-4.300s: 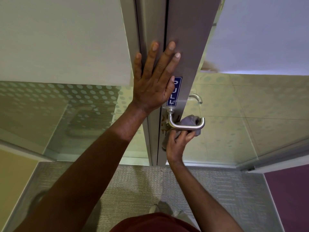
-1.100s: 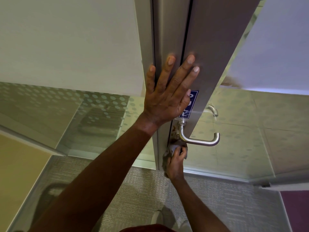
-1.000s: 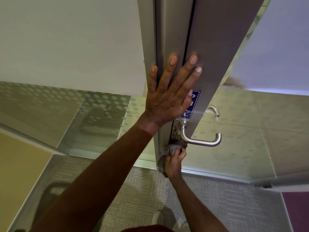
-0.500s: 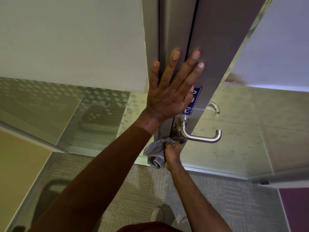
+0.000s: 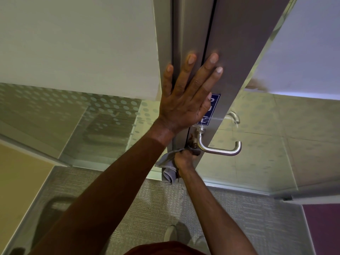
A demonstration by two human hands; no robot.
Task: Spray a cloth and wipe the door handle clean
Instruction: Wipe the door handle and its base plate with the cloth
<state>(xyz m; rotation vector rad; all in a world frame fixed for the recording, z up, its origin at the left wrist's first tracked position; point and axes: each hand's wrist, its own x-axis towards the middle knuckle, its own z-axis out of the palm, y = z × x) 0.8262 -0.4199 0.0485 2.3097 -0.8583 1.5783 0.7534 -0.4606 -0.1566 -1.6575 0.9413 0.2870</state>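
Observation:
A silver lever door handle (image 5: 219, 150) sticks out from the grey metal door stile (image 5: 239, 52) under a blue PULL sign (image 5: 209, 111). My left hand (image 5: 185, 100) lies flat with straight fingers against the stile and frame above the handle. My right hand (image 5: 184, 159) grips a grey cloth (image 5: 168, 166) and holds it against the door edge just left of the handle's base. Part of the cloth hangs down to the left of that hand. No spray bottle is in view.
Frosted dotted glass panels (image 5: 92, 115) flank the door on both sides. A second handle (image 5: 234, 116) shows on the far side of the glass. Grey carpet (image 5: 147, 208) covers the floor, and my shoes (image 5: 174, 234) stand just below the door.
My right hand has slid the cloth from the lever's grip to the door edge by the handle's base, and the cloth now hangs out to the left. My left hand stays pressed on the stile.

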